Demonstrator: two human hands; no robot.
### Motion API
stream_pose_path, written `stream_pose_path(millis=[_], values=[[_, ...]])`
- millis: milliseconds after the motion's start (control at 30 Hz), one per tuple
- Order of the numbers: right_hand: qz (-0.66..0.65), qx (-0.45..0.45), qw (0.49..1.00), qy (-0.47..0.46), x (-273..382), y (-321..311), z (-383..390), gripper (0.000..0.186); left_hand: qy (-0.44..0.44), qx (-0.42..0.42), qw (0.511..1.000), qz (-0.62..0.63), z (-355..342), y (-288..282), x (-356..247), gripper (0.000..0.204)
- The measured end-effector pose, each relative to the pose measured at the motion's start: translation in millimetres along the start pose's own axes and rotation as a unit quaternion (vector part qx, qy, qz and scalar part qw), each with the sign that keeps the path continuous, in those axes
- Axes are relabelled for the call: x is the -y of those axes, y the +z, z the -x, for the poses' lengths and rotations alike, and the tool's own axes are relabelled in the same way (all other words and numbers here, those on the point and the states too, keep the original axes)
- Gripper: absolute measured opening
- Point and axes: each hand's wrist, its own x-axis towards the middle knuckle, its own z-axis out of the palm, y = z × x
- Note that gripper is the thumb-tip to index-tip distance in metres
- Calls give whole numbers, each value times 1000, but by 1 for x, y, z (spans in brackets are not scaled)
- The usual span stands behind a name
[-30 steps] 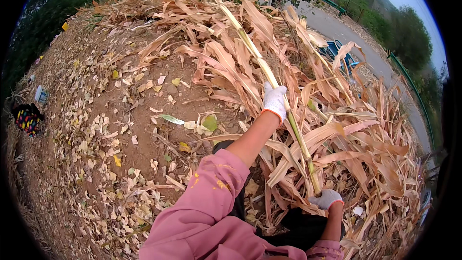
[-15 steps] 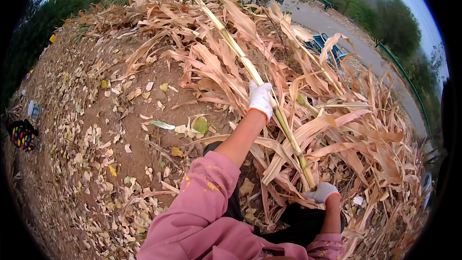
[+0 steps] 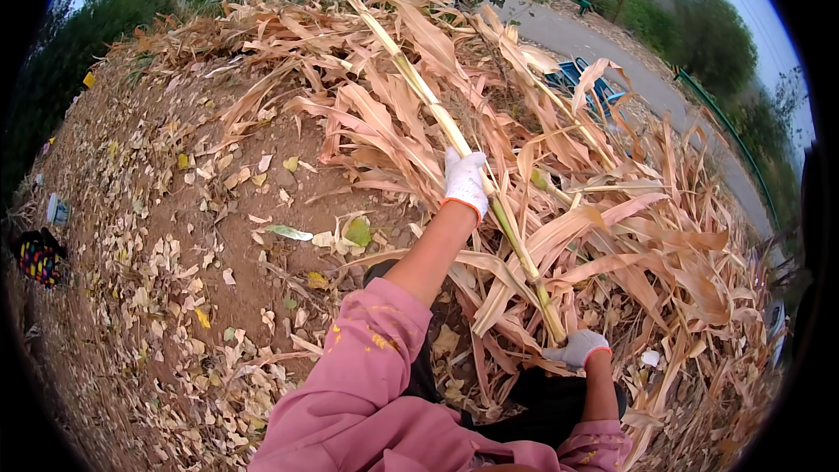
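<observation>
Though straw-pale above, a long corn stalk (image 3: 421,90), greenish below.

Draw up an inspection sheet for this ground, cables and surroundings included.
Surface: brown soil scattered with pale fallen leaves.
Held item: long pale-yellow corn stalk, slanting from upper left to lower right.
Clutter: heaped tan, dry corn leaves; black bundle with multicoloured patches at far left.
Hands: white-gloved left hand, closed round the stalk; white-gloved right hand at its lower end, grip unclear.
Cables: nothing seen near the hands.
Surroundings: grey paved road, green trees, blue framed object of unclear kind.
</observation>
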Motion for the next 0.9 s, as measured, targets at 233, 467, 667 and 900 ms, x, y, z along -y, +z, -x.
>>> stream_pose_path(millis=[233, 467, 667, 900], values=[[10, -6, 1000, -13, 6, 6, -4, 72, 22, 5, 999, -35, -3, -6, 0, 38], [51, 36, 998, -30, 9, 6, -4, 56, 30, 13, 999, -20, 13, 6, -5, 49], [38, 63, 997, -31, 10, 13, -13, 52, 34, 38, 998, -22, 4, 2, 5, 36], [44, 61, 997, -32, 17, 12, -13, 54, 43, 37, 998, -34, 8, 4, 0, 29]])
